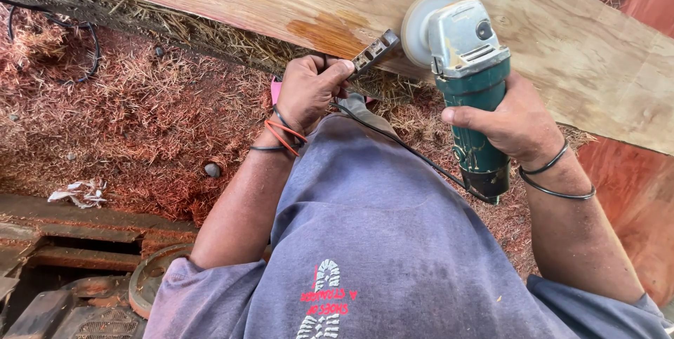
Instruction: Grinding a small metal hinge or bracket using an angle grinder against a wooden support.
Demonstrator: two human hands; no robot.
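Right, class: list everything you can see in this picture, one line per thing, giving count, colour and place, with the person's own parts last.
plank: one, pale wood, across top.
grinder: one, teal and grey, disc against plank, in right hand.
tool: one, dark metal, in left hand, beside disc.
cord: one, black, from grinder across shirt.
shavings: many, reddish, on ground at left.
shirt: one, grey-blue, bottom centre.
left hand: one, wristbands, gripping tool.
right hand: one, black bands, gripping grinder.

Woodworking yard: sawdust-strewn ground point(140, 107), long timber plank point(576, 51), angle grinder point(470, 79).
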